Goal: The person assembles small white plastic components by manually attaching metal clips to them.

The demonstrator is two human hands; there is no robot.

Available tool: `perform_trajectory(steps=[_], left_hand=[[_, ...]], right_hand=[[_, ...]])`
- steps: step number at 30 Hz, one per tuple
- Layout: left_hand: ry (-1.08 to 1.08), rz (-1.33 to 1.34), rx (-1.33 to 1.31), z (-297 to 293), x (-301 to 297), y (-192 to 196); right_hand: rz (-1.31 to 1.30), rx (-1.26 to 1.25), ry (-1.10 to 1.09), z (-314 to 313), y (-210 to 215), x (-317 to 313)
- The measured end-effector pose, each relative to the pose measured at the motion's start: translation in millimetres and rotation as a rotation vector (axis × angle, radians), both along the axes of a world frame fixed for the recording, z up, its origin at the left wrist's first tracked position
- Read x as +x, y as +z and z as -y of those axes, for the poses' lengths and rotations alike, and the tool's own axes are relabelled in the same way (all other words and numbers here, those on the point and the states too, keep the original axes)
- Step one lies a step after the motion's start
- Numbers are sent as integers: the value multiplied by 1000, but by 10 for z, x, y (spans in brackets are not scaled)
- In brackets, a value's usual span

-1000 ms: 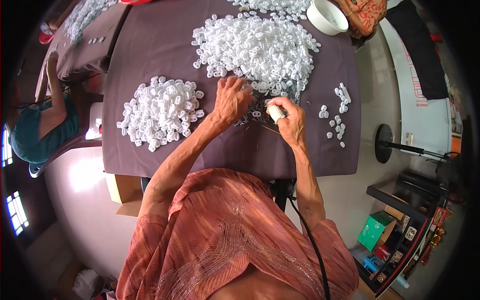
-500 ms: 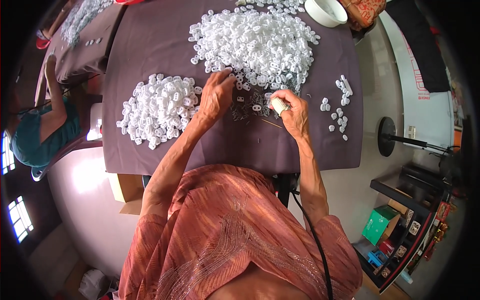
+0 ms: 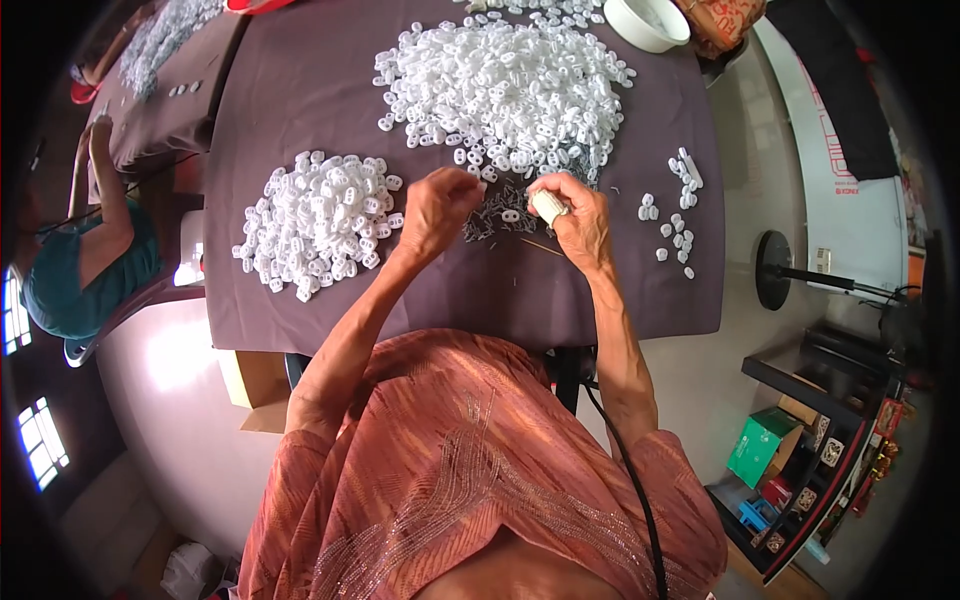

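A: Dark purple table, pale floor. Big heap of white plastic pieces far side, smaller heap left. White bowl top right, contents unclear.

B: Hands?

A: Right hand clenched round a pale tool. Left hand fingers pinched, nothing visible in them, beside the small dark parts.
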State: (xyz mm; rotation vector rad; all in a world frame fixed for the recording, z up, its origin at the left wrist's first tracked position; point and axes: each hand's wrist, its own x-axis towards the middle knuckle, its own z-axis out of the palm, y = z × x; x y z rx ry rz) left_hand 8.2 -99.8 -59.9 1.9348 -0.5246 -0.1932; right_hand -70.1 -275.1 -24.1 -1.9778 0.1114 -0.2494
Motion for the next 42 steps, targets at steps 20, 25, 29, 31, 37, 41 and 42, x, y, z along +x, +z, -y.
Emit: perform_trajectory(steps=[20,25,29,31,37,41,42], left_hand=[[-10,-752,-932,40,-70,1159],[-35,-715,-930,-46,-93,1221],[-75,-748,-912,-89,-85,1225],[-60,-799,-943,-90,-77,1233],[-105,-895,-1030,-47,-91,1283],[-119,-767,-1007,-16,-124,1380],[-118,-768,-1008,-22,-135,1407]], right_hand=[[548,-161,209,-308,1052,264],[735,-542,174,-356,1064,291],[795,-740,187,-400,1122,278],[781,-759,191,-412,1162,272],[312,-78,175,-256,1345,274],[287,101,246,-248,1436,294],[264,110,249,-240,1448,296]])
